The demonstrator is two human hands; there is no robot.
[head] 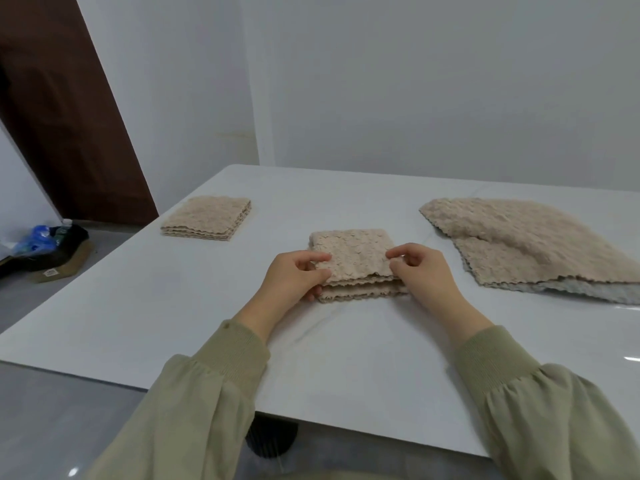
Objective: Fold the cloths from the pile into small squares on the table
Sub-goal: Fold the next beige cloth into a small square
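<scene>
- The beige cloth (353, 261) in hand is lying at the middle of the white table (145, 299), already doubled over into a near-square, with its scalloped edges stacking in layers along the near side
- Far to the left, a finished folded square (207, 218) is sitting flat near the table edge, well apart from the work; it is serving as the size to match
- The left hand (294, 275) is pinching the cloth's near-left corner, thumb on top and fingers curling under the upper layers, so it is closed on the fabric rather than spread flat
- The cloth's top layer is standing slightly short of the layers beneath, so the near edges are not yet lining up; I judge the step to be squaring and pressing the last fold
- The right hand (420, 271) is holding the near-right corner likewise, thumb and forefinger nipping the top layer, the other fingers loosely bent
- Doing it well is probably meaning drawing both corners evenly toward the body until the scallops are meeting, then flattening with open palms, since this plush weave is looking springy and is likely to puff open
- At the right, the pile of unfolded cloths (533, 244) is waiting, spread loosely and clear of the hands
</scene>
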